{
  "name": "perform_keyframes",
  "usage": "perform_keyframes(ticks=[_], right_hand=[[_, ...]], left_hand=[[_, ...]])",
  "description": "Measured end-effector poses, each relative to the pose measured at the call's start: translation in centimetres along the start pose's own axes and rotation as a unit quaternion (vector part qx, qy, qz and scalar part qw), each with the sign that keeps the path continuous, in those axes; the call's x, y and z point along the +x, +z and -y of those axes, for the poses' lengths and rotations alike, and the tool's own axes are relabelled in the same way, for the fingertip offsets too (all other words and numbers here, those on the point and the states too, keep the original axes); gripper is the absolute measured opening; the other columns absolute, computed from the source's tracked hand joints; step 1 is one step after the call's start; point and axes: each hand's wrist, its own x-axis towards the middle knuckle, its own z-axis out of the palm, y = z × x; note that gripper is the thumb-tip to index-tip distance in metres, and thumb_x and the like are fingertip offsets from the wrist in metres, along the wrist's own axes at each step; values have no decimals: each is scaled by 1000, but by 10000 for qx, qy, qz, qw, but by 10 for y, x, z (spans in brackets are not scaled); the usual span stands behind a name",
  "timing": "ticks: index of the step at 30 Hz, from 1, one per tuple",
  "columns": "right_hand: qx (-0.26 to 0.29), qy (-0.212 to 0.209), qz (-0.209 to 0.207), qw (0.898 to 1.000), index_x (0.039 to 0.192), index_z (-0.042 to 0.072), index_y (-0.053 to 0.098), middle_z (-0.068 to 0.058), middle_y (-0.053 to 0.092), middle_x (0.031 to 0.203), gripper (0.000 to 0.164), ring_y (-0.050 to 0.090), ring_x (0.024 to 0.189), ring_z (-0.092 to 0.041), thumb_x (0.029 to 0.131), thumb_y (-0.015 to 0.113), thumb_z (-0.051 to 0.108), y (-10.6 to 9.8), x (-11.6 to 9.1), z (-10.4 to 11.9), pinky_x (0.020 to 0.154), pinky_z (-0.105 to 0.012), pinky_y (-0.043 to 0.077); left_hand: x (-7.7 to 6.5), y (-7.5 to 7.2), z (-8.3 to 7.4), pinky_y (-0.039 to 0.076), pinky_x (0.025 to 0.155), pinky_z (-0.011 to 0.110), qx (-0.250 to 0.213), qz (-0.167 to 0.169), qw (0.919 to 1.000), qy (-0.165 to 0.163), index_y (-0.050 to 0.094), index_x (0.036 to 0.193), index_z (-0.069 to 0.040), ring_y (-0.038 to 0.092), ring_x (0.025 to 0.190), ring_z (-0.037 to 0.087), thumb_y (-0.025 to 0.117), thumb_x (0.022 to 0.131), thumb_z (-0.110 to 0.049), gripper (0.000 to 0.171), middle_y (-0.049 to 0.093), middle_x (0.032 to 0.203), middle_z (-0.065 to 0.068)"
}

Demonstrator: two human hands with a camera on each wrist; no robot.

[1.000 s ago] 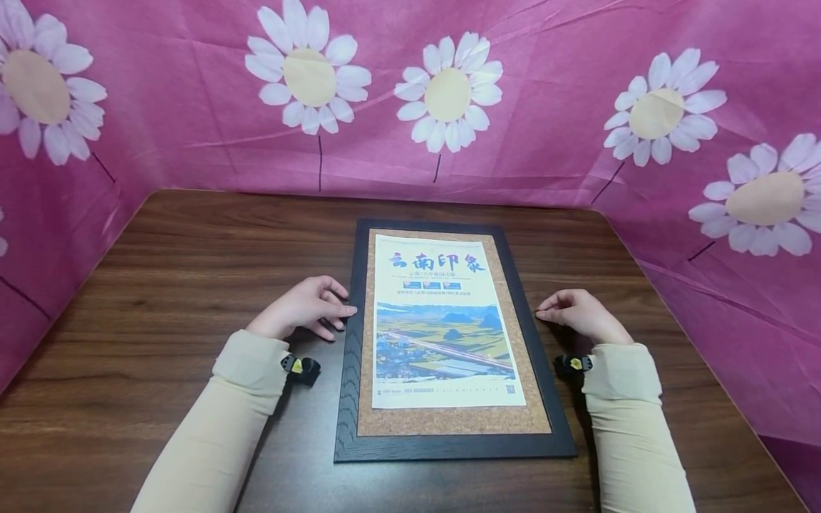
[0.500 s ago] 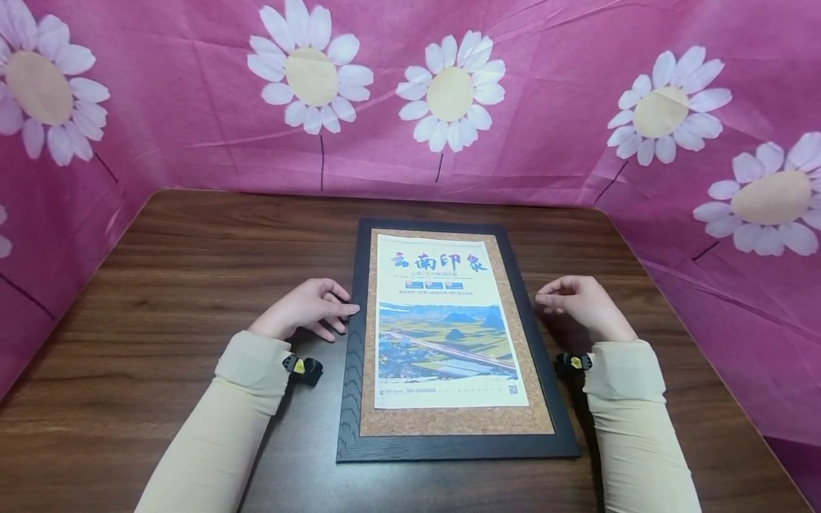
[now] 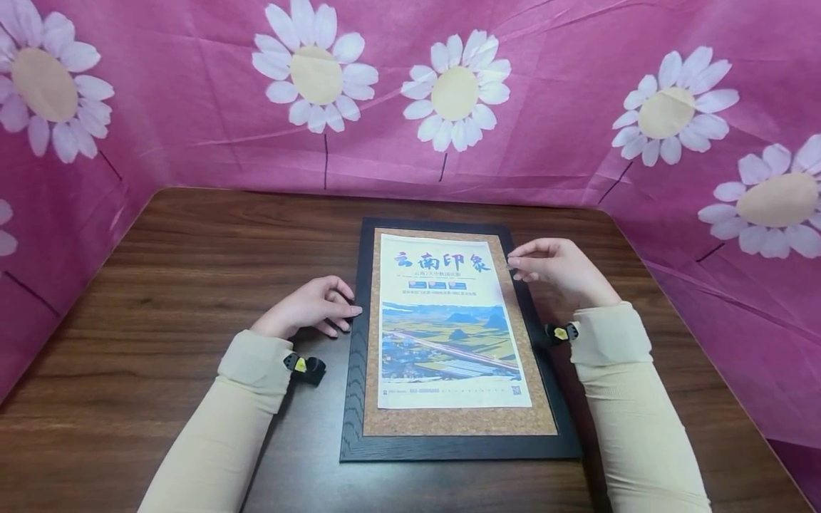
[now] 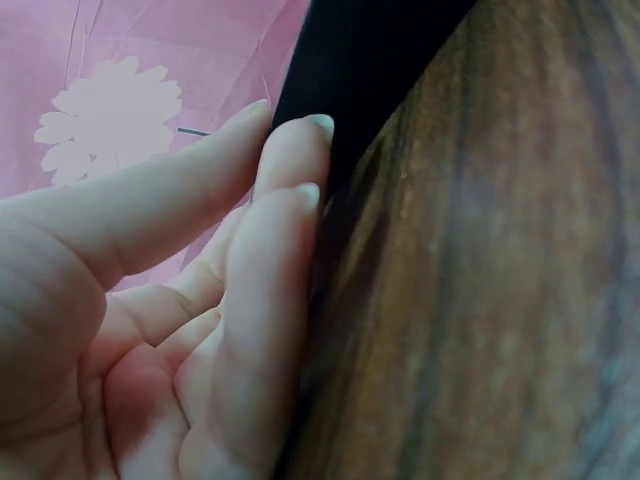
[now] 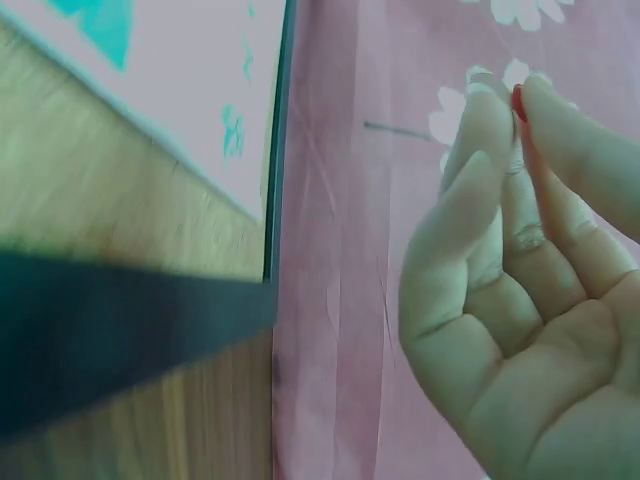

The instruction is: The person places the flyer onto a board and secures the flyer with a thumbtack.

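A black-framed corkboard [image 3: 385, 422] lies flat, bearing a printed poster [image 3: 442, 342] with a landscape photo. My left hand [image 3: 309, 306] holds the board's left side, thumb over the frame and fingers against its side; the left wrist view shows the fingertips on the black edge [image 4: 360, 60]. My right hand [image 3: 564, 267] is raised above the frame's upper right side, near the poster's top right corner. Thumb and fingertips pinch a small red object [image 5: 518, 103], mostly hidden, its kind unclear. In the right wrist view this hand is apart from the board [image 5: 130, 310].
The board rests on a dark wood-grain table [image 3: 192, 249]. A pink cloth [image 3: 212, 107] printed with large white daisies stands round the back and sides.
My right hand has lifted from beside the frame's right edge and moved up and left over its upper right side. The left hand keeps its place on the frame.
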Motion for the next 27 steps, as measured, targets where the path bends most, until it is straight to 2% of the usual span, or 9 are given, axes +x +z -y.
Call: perform_keyframes(ticks=[2, 6, 10, 14, 17, 21, 27], right_hand=[[242, 17, 102, 9997, 110, 3, 68, 7, 72, 90, 23, 68, 80, -13, 93, 70, 19, 4, 7, 6, 78, -29, 59], [686, 24, 384, 9969, 109, 1, 66, 6, 72, 88, 19, 66, 77, -10, 94, 68, 13, 12, 23, 15, 77, -26, 59], [938, 212, 541, 9939, 112, -2, 65, 1, 72, 88, 21, 65, 74, -11, 95, 66, 10, 21, 42, 22, 72, -25, 59], [595, 406, 556, 9959, 121, -8, 61, -2, 69, 93, 32, 62, 73, -11, 96, 65, 12, 34, 61, 28, 73, -25, 58], [333, 549, 562, 9964, 123, -9, 61, -3, 68, 94, 34, 62, 73, -12, 96, 65, 11, 45, 76, 31, 73, -26, 58], [290, 735, 665, 9946, 123, -10, 62, -6, 71, 90, 35, 62, 68, -11, 94, 68, 10, 59, 93, 32, 68, -24, 57], [229, 1015, 766, 9916, 119, -9, 65, -3, 73, 80, 31, 58, 60, -8, 93, 69, 7, 71, 111, 32, 59, -20, 51]], left_hand=[[1, 0, 1, 60, 63, 33, -3, 17, 10000, 30, 48, 117, 2, 68, 72, 14, 69, 94, -16, 36, 69, 91, 7], [2, -1, 3, 60, 63, 32, -6, 64, 9999, 85, 49, 118, 1, 68, 73, 14, 68, 94, -15, 35, 69, 93, 7], [1, -1, 2, 60, 62, 32, 26, 94, 9999, 110, 50, 120, 0, 68, 73, 14, 67, 95, -15, 34, 68, 96, 8], [1, -1, 2, 59, 62, 32, 46, 111, 9999, 122, 51, 120, 0, 68, 73, 14, 67, 95, -15, 33, 68, 97, 9], [3, -1, 3, 59, 62, 31, 39, 116, 9998, 130, 51, 120, 0, 68, 73, 14, 67, 95, -16, 34, 68, 97, 9], [2, -1, 3, 59, 62, 31, 29, 78, 9999, 89, 52, 120, -1, 68, 73, 14, 68, 94, -16, 34, 68, 96, 9], [3, -2, 2, 59, 61, 31, -30, 132, 9999, 108, 51, 120, -1, 69, 73, 14, 68, 95, -16, 34, 69, 96, 8]])
